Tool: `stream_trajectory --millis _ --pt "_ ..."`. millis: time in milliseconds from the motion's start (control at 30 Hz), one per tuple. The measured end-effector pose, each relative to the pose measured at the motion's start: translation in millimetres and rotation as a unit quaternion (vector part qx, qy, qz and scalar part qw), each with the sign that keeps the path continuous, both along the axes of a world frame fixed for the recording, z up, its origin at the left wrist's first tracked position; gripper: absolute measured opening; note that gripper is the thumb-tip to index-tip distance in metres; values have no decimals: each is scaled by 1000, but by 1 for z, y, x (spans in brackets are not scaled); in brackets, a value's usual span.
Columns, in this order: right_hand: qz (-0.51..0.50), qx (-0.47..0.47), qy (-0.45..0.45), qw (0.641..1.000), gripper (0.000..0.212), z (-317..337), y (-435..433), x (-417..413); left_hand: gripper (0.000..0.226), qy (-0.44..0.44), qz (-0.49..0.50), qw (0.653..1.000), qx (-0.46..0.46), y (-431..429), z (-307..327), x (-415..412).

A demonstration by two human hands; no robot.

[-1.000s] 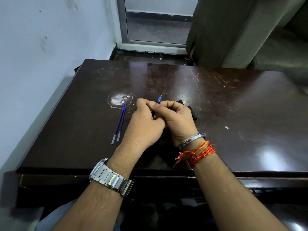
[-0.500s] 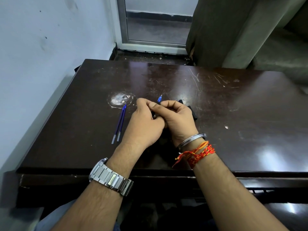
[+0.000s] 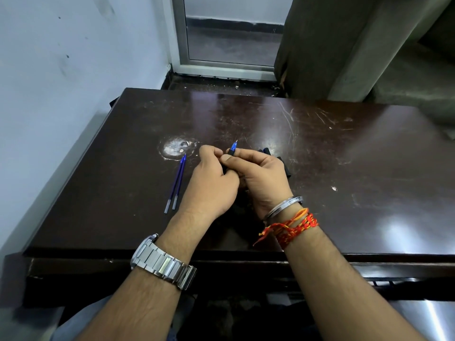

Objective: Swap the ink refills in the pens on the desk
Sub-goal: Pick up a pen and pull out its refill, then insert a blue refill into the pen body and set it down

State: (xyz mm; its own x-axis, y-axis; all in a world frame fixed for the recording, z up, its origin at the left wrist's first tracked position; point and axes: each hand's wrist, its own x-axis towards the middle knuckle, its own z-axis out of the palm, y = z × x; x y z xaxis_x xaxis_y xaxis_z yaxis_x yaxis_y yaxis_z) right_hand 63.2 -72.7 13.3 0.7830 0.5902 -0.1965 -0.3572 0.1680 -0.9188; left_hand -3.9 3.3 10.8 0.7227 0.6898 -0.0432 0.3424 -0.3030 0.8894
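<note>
A dark brown desk [image 3: 320,193] with a glossy, scratched top fills the scene, its near edge worn and chipped, and both forearms reach over that edge from the near side. The left wrist carries a metal watch [image 3: 163,263]; the right wrist carries a steel bangle [image 3: 283,206] and red-orange threads [image 3: 290,228]. Mid-desk the left hand [image 3: 211,185] and right hand [image 3: 263,178] meet, fingers closed together around a pen [image 3: 232,150] held between them; most of its dark body is hidden in the grip, and only the blue tip end sticks out past the fingertips, pointing far and slightly right. Just left of the hands two blue ink refills [image 3: 176,184] lie side by side on the desk, touching, their long axis running near-left to far-right, tips at the far end. Beyond them sits a pale scuffed patch [image 3: 176,147]. Past the desk's far edge are a light wall on the left, a framed glass panel [image 3: 229,35], and a curtain [image 3: 344,45] on the right.
</note>
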Motion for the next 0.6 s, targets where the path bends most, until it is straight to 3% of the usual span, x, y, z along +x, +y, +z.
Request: stream_trajectory --millis 267,400,433,500,600 --pt "-31 -37 -9 999 16 0 1 1 18 0 3 1000 13 -4 1 1" --pt "-62 -78 -80 992 24 1 -2 10 25 8 0 1000 7 -1 2 -1" --pt "-100 -135 -141 976 28 0 -6 17 27 13 2 1000 -1 0 2 -2" --pt "-173 -265 -270 909 27 -4 -15 32 24 19 6 1000 -17 1 2 -2" --pt "-184 -374 -340 843 11 -7 -30 49 21 27 0 1000 -13 0 1 0"
